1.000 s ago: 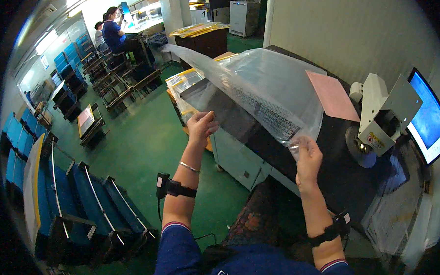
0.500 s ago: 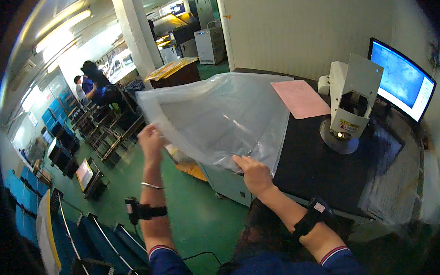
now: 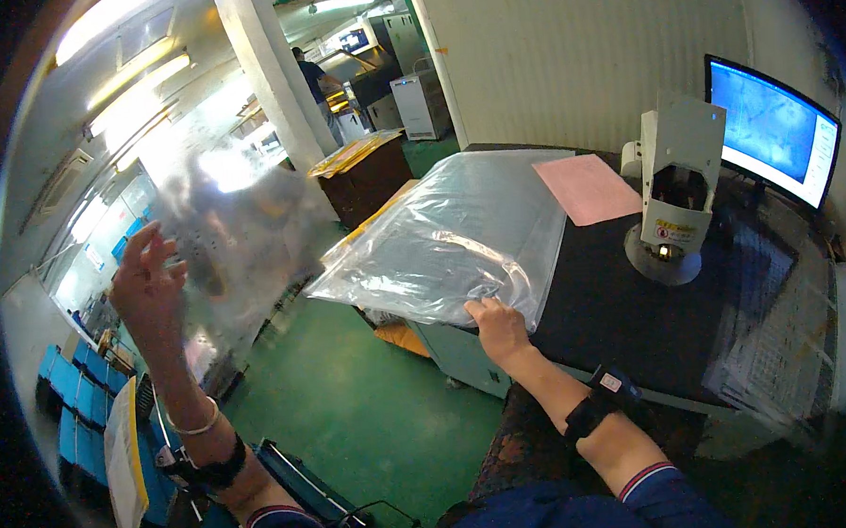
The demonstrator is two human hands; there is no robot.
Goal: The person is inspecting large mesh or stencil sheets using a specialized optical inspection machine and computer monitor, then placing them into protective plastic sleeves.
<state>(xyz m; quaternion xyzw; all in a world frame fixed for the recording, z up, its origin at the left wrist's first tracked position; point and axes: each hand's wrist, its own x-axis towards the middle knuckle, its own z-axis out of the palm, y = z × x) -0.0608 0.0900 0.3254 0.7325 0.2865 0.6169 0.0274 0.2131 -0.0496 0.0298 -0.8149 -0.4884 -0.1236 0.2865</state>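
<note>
My left hand (image 3: 148, 281) is raised at the left, its fingers loosely curled and apart. Beside it a clear plastic sheet (image 3: 252, 229) hangs in the air, blurred by motion; whether the fingertips touch it is hard to see. My right hand (image 3: 501, 329) is closed on the front edge of a stack of clear plastic sheets (image 3: 441, 249). That stack lies flat on the black tabletop (image 3: 599, 303), its left corner jutting past the edge.
Pink paper (image 3: 588, 189) lies beside the stack. Right of it stand a white device on a round base (image 3: 676, 187) and a monitor (image 3: 774, 131). A brown cabinet (image 3: 368, 183), a pillar (image 3: 268, 73) and a person (image 3: 313, 85) are farther back; blue racks (image 3: 75, 392) stand left.
My left hand has swung left and up, and a sheet has come away from the stack. My right hand stays at the stack's front edge. The view has turned slightly.
</note>
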